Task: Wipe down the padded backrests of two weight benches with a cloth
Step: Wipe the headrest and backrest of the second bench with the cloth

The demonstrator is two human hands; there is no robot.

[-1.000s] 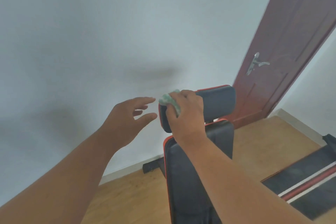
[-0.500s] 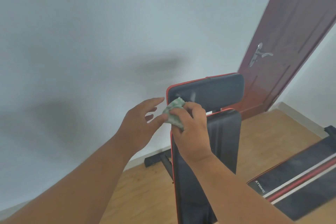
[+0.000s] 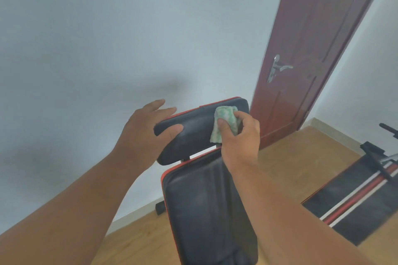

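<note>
A black padded backrest point(image 3: 204, 206) with red trim stands upright in front of me, with a separate black headrest pad point(image 3: 193, 131) above it. My right hand point(image 3: 239, 135) is shut on a crumpled green-and-white cloth point(image 3: 225, 121) and presses it against the right part of the headrest pad. My left hand point(image 3: 144, 133) grips the pad's left end, thumb on the front face and fingers behind. A second bench point(image 3: 353, 200), black with red and white stripes, lies low at the right.
A white wall is close behind the bench. A dark red door point(image 3: 318, 49) with a metal handle point(image 3: 277, 68) stands at the right. The floor point(image 3: 297, 161) is light wood. A black bar point(image 3: 389, 130) juts out at the far right.
My right hand has carried the cloth from the pad's left edge to its right part. My left hand, open in the air before, now holds the pad's left end.
</note>
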